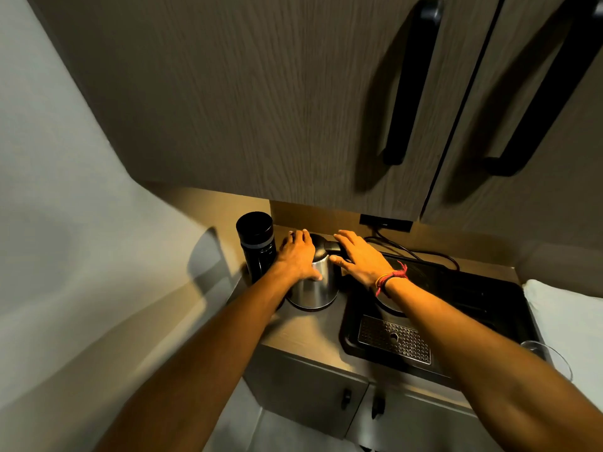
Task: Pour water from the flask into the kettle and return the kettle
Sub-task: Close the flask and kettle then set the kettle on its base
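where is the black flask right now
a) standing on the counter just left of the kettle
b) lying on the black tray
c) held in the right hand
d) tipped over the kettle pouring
a: the flask stands upright with its cap on, on the counter at the left side of the steel kettle, while the left hand rests on the kettle and the right hand is at its handle side.

Both forearms are bare; a red-and-yellow thread bracelet (391,278) circles the right wrist.

Dim warm light under the cabinet (293,93), soft blur, wide-angle bending at edges.
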`<state>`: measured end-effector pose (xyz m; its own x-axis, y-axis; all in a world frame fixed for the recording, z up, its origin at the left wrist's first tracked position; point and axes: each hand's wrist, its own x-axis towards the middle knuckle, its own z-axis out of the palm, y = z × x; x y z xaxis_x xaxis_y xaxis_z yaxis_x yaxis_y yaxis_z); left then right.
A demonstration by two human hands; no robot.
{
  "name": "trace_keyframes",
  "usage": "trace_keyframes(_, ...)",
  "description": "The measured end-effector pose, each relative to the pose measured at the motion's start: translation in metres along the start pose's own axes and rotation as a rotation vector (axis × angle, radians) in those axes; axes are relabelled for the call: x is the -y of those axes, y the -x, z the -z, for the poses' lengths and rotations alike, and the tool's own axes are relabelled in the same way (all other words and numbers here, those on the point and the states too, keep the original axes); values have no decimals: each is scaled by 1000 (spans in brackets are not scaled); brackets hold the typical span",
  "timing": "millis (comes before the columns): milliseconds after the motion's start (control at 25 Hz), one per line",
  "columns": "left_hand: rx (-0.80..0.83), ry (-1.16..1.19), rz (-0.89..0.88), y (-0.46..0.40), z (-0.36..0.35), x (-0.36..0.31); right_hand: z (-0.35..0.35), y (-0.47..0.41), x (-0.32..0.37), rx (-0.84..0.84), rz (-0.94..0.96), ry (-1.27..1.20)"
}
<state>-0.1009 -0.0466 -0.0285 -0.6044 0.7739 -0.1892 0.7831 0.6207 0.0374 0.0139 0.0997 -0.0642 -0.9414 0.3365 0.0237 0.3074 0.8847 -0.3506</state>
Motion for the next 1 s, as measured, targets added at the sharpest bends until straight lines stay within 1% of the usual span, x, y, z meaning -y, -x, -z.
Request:
trace_keyframes(80,46,18,8,-8,-1,0,2,4,-7,29,-48,-37)
trace_keyframes(160,53,56,25,-15,-6,-1,2,3,-7,15,-93,-100)
trace_keyframes(320,-27,75,47,-18,-14,0,-1,4,5,-42,-122,-155)
trace_keyframes(560,-139,114,39,-5,-17,-9,9,19,4,-107,-109,-110)
trace_keyframes(760,-276,109,-36,-1,8,-37,38,39,-11,-237,-117,-124)
trace_keyframes(920,-315,130,-95,-2,31,-74,66,57,-33,-290,-170,-149)
trace_keyframes(1000,-327,89,-129,-1,36,-96,79,69,-47,-306,-227,-172)
